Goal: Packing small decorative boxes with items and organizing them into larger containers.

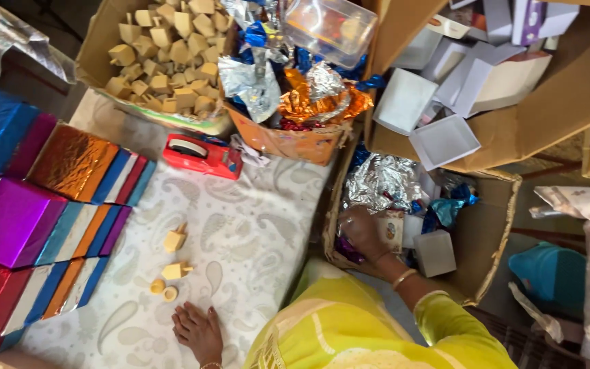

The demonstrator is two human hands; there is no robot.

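Looking down, we find our right forearm cut off by our yellow sleeve (377, 328), and the cloth hides where the arm joins the body. Crumpled silver foil (380, 181) and blue foil scraps (448, 208) cover the floor of the cardboard box (493, 232) at our right, so its lower contents cannot be made out.

Item, right hand (362, 232): reaching into that box, fingers curled round a small white printed box (392, 229), gripping it at one side. A plain white cube box (435, 251) sits just beside it.

Item, left hand (198, 331): lying flat and open on the paisley-printed cloth (254, 232), holding nothing. Nearest it are small tan wooden pieces (172, 270), some blocky, some round.

Item, wrapped boxes (42, 205): shiny foil in purple, orange, red and blue, stacked at the left edge and partly out of frame.

Item, red tape dispenser (203, 156): glossy plastic, resting on the cloth.

Item, carton of tan blocks (165, 55): piled loose, its top cut off.

Item, orange carton (288, 140): stuffed with crinkled foil.
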